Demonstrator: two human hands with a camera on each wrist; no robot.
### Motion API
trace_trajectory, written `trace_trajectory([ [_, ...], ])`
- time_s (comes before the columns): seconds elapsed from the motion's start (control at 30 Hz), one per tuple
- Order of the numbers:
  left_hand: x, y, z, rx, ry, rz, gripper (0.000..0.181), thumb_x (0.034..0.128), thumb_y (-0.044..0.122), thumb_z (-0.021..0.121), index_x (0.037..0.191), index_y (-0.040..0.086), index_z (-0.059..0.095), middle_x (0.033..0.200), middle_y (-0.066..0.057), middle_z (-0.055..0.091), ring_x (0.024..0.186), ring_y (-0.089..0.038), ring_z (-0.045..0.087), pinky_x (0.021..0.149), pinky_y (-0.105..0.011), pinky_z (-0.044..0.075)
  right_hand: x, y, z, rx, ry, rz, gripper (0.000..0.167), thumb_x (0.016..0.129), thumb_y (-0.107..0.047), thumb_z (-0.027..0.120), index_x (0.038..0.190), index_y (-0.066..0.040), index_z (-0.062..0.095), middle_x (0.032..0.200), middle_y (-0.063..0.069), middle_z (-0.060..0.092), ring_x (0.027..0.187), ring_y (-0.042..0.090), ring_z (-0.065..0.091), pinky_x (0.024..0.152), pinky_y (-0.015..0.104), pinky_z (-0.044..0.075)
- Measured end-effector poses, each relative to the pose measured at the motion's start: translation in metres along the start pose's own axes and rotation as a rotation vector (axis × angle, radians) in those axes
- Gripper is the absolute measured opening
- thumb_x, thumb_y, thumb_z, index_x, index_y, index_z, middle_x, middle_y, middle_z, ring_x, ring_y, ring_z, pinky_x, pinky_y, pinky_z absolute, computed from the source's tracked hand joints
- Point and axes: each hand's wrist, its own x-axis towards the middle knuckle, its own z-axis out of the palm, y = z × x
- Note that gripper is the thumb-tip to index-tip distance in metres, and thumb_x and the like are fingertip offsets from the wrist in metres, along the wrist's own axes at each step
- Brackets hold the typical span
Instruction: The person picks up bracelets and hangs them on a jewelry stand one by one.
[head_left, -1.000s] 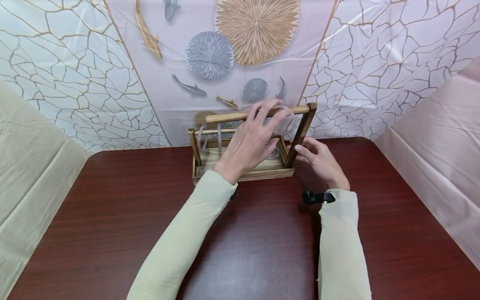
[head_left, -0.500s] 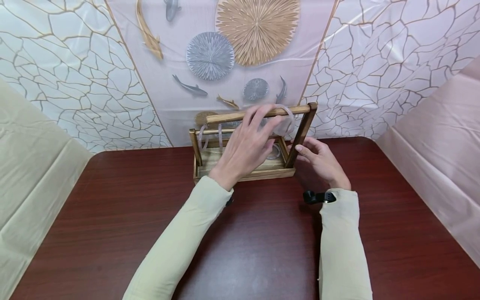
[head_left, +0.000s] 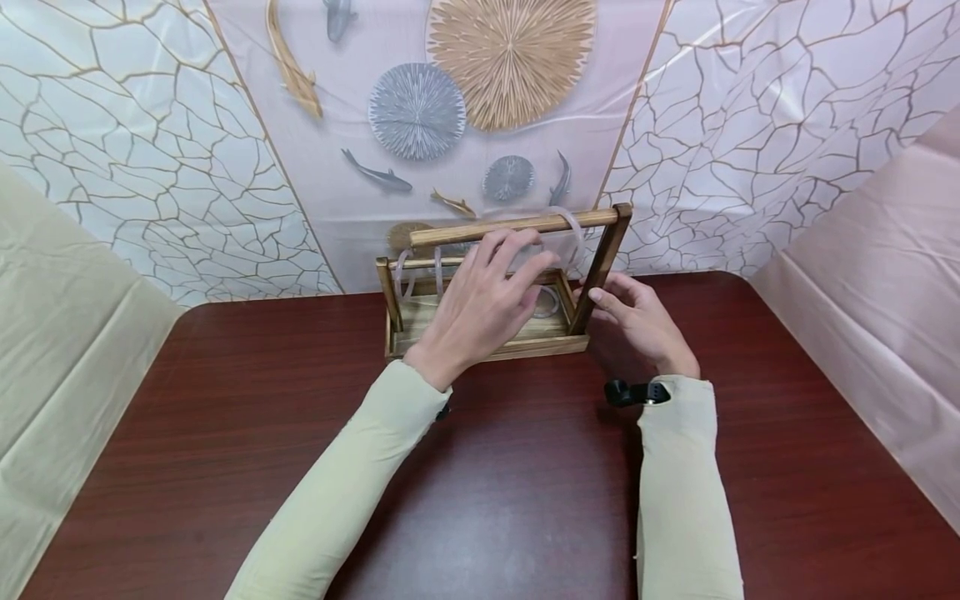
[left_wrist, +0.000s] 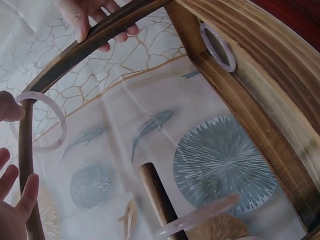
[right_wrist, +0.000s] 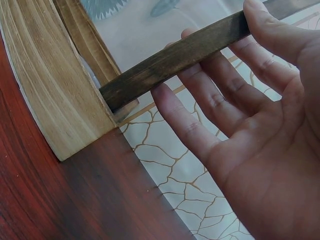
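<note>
A wooden two-bar stand (head_left: 487,348) with a tray base stands at the table's back. My right hand (head_left: 645,321) holds its dark right post (right_wrist: 180,57), thumb on one side and fingers on the other. By the upper bar (head_left: 450,234), my left hand (head_left: 480,304) has its fingers spread and relaxed, holding nothing. A pale translucent bangle (head_left: 580,237) hangs on that bar near the post, just beyond the left fingertips. Two similar bangles (head_left: 438,273) hang on the lower bar at left. Another bangle (left_wrist: 231,59) lies in the tray. My left hand hides the stand's middle.
The dark red table (head_left: 225,442) extends in front of the stand. Patterned sheeting (head_left: 360,225) hangs right behind the stand, and pale cloth (head_left: 75,333) covers the sides. Black straps (head_left: 637,393) show at the wrists.
My left hand has drawn back left and down from the upper bar, leaving the bangle hanging there. My right hand stays on the post.
</note>
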Motion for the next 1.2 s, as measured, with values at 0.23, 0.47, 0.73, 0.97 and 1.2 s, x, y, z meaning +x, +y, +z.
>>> trace_trajectory([
  [0.23, -0.006, -0.003, 0.001, -0.001, -0.045, 0.013, 0.033, 0.0898, 0.019, 0.073, 0.122, 0.015, 0.065, 0.131, -0.01, 0.063, 0.119, -0.029, 0.057, 0.098, -0.04, 0.049, 0.0, -0.001, 0.0, 0.011, -0.003, 0.0, 0.033, 0.104, -0.028, 0.059, 0.131, -0.009, 0.06, 0.117, -0.001, 0.068, 0.109, 0.004, 0.068, 0.093, 0.02, 0.056],
  [0.47, -0.012, -0.002, 0.006, 0.007, -0.124, 0.02, 0.033, 0.0927, 0.021, 0.07, 0.125, 0.015, 0.066, 0.127, -0.007, 0.065, 0.116, -0.025, 0.058, 0.093, -0.038, 0.051, 0.0, 0.0, -0.001, -0.01, -0.009, 0.008, 0.043, 0.105, -0.029, 0.058, 0.136, 0.0, 0.054, 0.118, 0.0, 0.065, 0.109, 0.003, 0.068, 0.094, 0.019, 0.055],
  [0.73, -0.016, -0.002, 0.012, 0.014, -0.215, 0.022, 0.03, 0.0928, 0.021, 0.068, 0.123, 0.016, 0.066, 0.127, -0.005, 0.064, 0.116, -0.025, 0.058, 0.096, -0.041, 0.049, 0.001, 0.002, 0.0, 0.004, 0.004, 0.01, 0.032, 0.104, -0.028, 0.06, 0.13, -0.009, 0.06, 0.119, 0.004, 0.067, 0.108, 0.004, 0.068, 0.094, 0.021, 0.056],
  [0.97, -0.017, -0.006, 0.016, 0.029, -0.278, 0.016, 0.031, 0.0956, 0.022, 0.064, 0.126, 0.016, 0.064, 0.131, -0.005, 0.063, 0.119, -0.025, 0.057, 0.1, -0.042, 0.05, 0.002, 0.003, 0.002, 0.027, 0.011, 0.001, 0.035, 0.103, -0.028, 0.06, 0.131, -0.006, 0.06, 0.116, -0.002, 0.069, 0.11, 0.007, 0.069, 0.094, 0.022, 0.057],
  [1.2, -0.017, -0.008, 0.022, 0.048, -0.357, 0.03, 0.031, 0.0968, 0.024, 0.062, 0.127, 0.017, 0.062, 0.131, -0.005, 0.062, 0.119, -0.025, 0.059, 0.103, -0.041, 0.05, 0.001, 0.004, 0.002, 0.038, 0.02, -0.005, 0.033, 0.103, -0.027, 0.061, 0.13, -0.008, 0.061, 0.115, -0.005, 0.07, 0.111, 0.009, 0.069, 0.094, 0.022, 0.057],
])
